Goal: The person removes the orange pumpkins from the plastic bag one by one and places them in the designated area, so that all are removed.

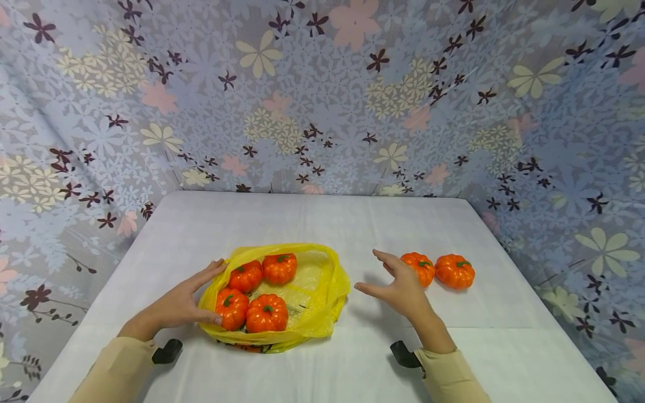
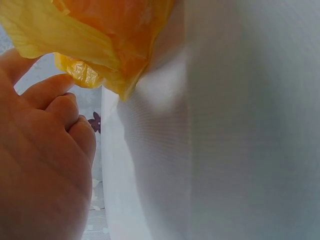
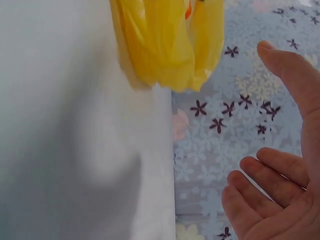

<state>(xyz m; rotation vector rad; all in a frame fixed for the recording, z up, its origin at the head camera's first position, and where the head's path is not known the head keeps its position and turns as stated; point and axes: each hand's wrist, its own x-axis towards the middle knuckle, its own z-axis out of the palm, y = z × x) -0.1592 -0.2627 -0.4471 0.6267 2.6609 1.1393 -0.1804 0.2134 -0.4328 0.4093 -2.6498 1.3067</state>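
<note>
A yellow plastic bag (image 1: 340, 280) lies with its mouth wide on the white table. Inside it are several orange toy pumpkins (image 1: 267, 313) with green stems, grouped at its left side. My left hand (image 1: 173, 302) holds the bag's left edge, thumb at the near rim and fingers at the far side. In the left wrist view, yellow plastic covers one fingertip. My right hand (image 1: 403, 285) hovers right of the bag, thumb and fingers spread apart with nothing between them. Two more pumpkins (image 1: 455, 272) sit just beyond it, one partly hidden by the hand.
A white cloth (image 1: 322, 218) covers the table. Floral fabric (image 1: 322, 101) hangs behind it and along both sides. Dark wrist devices (image 1: 167, 351) sit at both cuffs of the beige sleeves (image 1: 118, 366).
</note>
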